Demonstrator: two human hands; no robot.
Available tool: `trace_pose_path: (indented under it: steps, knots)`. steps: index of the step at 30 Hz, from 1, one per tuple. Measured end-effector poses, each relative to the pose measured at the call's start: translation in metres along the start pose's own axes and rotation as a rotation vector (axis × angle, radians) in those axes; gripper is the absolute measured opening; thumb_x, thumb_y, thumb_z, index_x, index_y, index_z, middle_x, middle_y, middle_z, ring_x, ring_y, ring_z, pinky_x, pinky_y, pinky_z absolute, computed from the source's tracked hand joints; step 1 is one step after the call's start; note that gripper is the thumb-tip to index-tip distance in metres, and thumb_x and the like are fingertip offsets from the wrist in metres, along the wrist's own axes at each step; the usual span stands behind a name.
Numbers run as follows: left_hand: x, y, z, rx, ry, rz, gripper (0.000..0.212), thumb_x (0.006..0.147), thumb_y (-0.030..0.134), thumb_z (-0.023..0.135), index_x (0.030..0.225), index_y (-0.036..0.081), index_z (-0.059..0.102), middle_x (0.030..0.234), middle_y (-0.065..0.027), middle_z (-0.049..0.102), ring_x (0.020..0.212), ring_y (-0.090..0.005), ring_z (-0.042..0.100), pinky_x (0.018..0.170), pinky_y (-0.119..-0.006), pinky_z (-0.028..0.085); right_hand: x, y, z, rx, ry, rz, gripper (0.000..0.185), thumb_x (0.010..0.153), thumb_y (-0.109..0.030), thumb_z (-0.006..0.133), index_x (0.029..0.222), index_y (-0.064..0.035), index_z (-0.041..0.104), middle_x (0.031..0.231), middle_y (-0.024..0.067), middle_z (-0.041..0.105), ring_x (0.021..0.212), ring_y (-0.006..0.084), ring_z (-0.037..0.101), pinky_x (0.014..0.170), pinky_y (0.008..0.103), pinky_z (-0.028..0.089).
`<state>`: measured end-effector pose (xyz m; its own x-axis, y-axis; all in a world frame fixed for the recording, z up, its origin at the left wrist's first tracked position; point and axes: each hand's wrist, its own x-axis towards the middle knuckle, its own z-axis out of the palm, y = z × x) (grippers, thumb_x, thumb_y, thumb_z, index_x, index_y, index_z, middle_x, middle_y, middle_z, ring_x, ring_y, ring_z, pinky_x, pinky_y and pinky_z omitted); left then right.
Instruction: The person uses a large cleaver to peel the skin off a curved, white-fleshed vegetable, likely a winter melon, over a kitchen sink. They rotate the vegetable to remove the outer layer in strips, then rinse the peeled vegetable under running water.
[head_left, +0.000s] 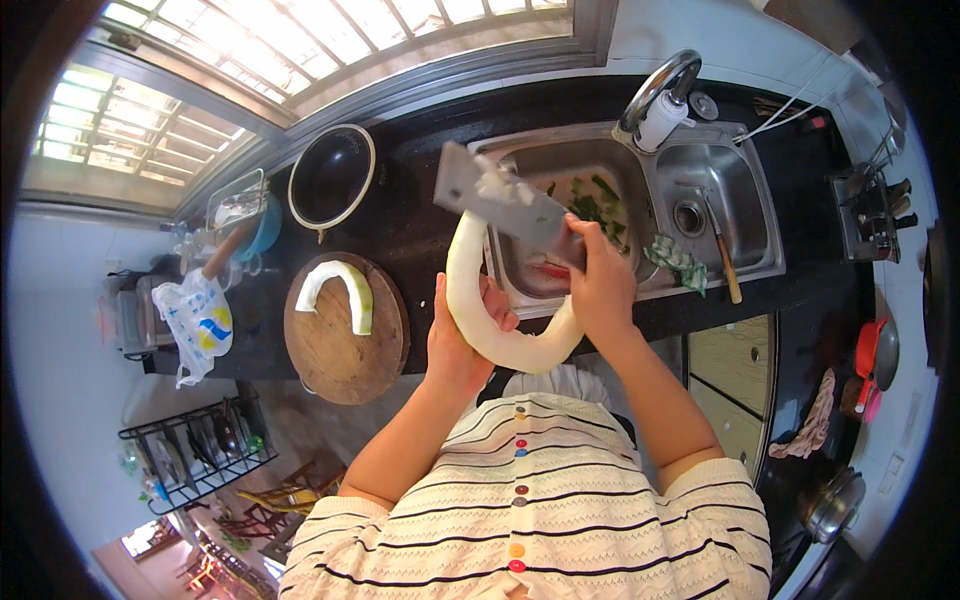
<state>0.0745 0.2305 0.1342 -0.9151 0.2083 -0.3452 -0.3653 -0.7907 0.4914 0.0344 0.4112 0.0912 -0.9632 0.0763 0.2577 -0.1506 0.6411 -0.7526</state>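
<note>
In my left hand (456, 346) is a thick C-shaped piece of pale, peeled gourd, probably winter melon (466, 289), held in front of me by the sink's near edge. My right hand (604, 283) grips a cleaver (517, 217) by the handle end, close to the gourd's right end. The broad blade, somewhat blurred, crosses over the gourd's upper left end and bears whitish bits. A smaller curved gourd piece (358, 292), with green on its outer side, lies on the round wooden chopping board (341, 367) to the left.
Green leafy scraps (594, 208) and something red (551, 268) lie in the sink's left basin (637, 195). A wooden-handled tool (726, 262) and a green-white cloth (677, 262) rest at the right basin. The faucet (660, 82) rises behind. A dark pot (332, 176) stands beyond the board.
</note>
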Motion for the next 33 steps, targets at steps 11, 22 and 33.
trace_pose_path:
  steps: [11, 22, 33]
  knots:
    - [0.029, 0.019, -0.023, -0.167, -0.047, -0.039, 0.051, 0.103, 0.044, 0.038, 0.139, 0.009, 0.046, 0.137, -0.0109, 0.055, 0.137, -0.0291, 0.042, 0.114, -0.061, 0.03, -0.014, 0.015, -0.002, 0.688, -0.113, 0.432, 0.013, 0.097, -0.016, 0.063, 0.097, -0.005, 0.055, 0.083, 0.0032, 0.065, 0.061, 0.0048, 0.046, 0.057, 0.0215, 0.038]
    - [0.014, 0.041, 0.022, 0.229, -0.583, 0.113, 0.052, 0.1, 0.011, 0.051, 0.148, 0.01, 0.031, 0.137, -0.0117, 0.047, 0.123, -0.0342, 0.057, 0.096, -0.058, 0.052, -0.01, -0.02, -0.033, 0.935, -0.201, 0.471, 0.025, 0.086, -0.017, 0.079, 0.1, -0.0027, 0.063, 0.092, 0.0012, 0.066, 0.075, 0.0052, 0.054, 0.064, 0.0199, 0.043]
    - [0.01, 0.016, 0.014, 1.252, -0.395, 0.115, 0.081, 0.093, 0.01, 0.067, 0.152, 0.01, 0.011, 0.126, -0.018, 0.056, 0.105, -0.032, 0.064, 0.088, -0.039, 0.052, 0.037, -0.066, -0.048, 0.674, -0.228, 0.186, 0.057, 0.065, -0.022, 0.092, 0.108, -0.0025, 0.062, 0.1, 0.0032, 0.069, 0.075, 0.0074, 0.061, 0.064, 0.0207, 0.048]
